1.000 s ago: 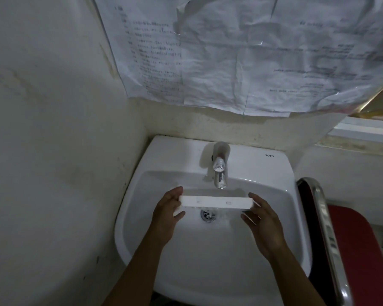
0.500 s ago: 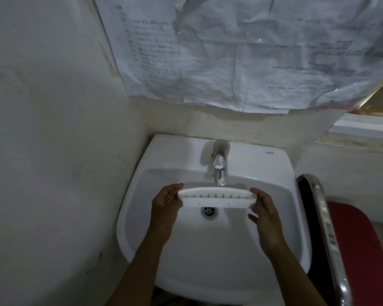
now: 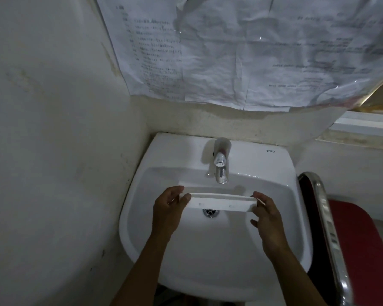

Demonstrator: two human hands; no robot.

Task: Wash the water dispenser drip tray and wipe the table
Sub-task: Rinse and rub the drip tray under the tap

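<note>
Both hands, left hand [image 3: 167, 209] and right hand [image 3: 266, 214], grip the drip tray [image 3: 219, 202], hiding its ends.

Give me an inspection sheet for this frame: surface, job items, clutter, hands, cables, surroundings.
Surface: white sink, basin bare, drain open.
Job's things: white drip tray held level over the drain, below the faucet; no water stream visible.
Clutter: nothing seen.
Grippers: left hand and right hand each grip one tray end.
Cables: nothing seen.
Surroundings: stained wall, crumpled printed sheets above the sink, red chair with chrome rail at right.
</note>
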